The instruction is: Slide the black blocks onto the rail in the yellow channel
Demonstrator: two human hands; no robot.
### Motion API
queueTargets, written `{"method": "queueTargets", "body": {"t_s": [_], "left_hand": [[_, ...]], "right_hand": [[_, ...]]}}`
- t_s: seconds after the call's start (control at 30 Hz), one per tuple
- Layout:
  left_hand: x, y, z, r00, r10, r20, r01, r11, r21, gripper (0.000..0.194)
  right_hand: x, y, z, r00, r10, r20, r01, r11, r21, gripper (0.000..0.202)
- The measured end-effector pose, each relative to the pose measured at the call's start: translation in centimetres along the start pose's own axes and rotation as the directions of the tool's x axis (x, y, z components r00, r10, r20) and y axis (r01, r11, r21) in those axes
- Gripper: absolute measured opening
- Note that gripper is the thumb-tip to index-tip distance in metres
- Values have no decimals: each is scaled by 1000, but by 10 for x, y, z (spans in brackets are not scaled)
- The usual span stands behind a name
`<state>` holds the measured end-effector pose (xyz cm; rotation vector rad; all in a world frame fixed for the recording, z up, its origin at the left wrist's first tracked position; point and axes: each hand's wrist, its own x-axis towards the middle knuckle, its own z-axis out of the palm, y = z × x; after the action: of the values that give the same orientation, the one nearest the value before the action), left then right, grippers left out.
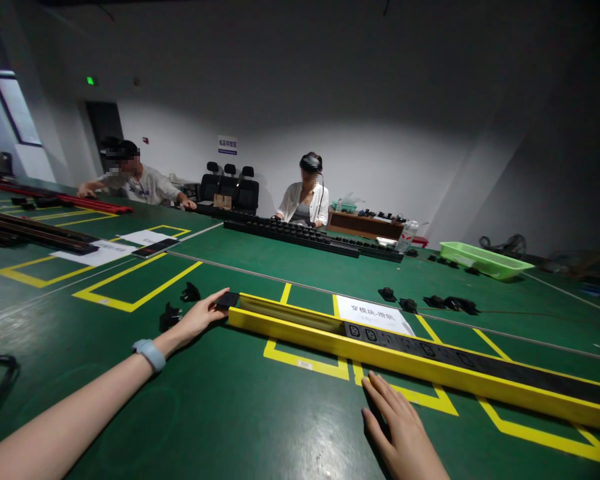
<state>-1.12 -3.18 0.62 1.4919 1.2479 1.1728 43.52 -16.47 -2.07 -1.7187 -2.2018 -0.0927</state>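
A long yellow channel rail lies across the green table in front of me, running off to the right. Black socket modules fill its right part, while its left stretch is hollow. At the rail's left end my left hand has its fingers closed on a black socket module, which sits at the channel's mouth. My right hand rests on the table just in front of the rail, fingers stretched out, with nothing in it.
Black plug parts lie left of the rail, others behind it. A paper sign and yellow tape frames mark the green table. A light green basket stands at the far right. Two people work across the table.
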Motion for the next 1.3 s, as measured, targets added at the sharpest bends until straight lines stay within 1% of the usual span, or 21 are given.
{"method": "queueTargets", "body": {"t_s": [0.13,0.23,0.53,0.87,1.0,1.1,1.23,1.3], "left_hand": [[0,-2,0,999,-8,35,10,998,-66,83],[2,-3,0,999,-8,38,11,996,-89,83],[-1,3,1,1000,6,29,-4,999,-53,70],[1,0,-2,1000,9,16,-9,1000,-13,63],[-2,7,-2,999,-10,46,9,1000,26,53],[-3,9,-1,999,-23,40,19,997,78,47],[-3,7,-2,1000,-6,20,4,990,142,45],[-3,6,-1,1000,22,8,-23,984,175,44]], "right_hand": [[0,-2,-2,1000,2,21,-2,1000,-4,49],[0,-3,-4,1000,1,16,-1,1000,-4,48],[-1,1,1,1000,4,-8,-4,1000,-7,48],[0,-1,-2,998,16,60,-12,998,-57,51],[0,-1,-2,998,19,60,-15,998,-64,51],[0,0,-1,998,15,61,-12,998,-59,51],[0,2,1,999,6,48,-4,999,-44,51],[0,3,2,1000,-1,27,2,999,-35,50]]}}
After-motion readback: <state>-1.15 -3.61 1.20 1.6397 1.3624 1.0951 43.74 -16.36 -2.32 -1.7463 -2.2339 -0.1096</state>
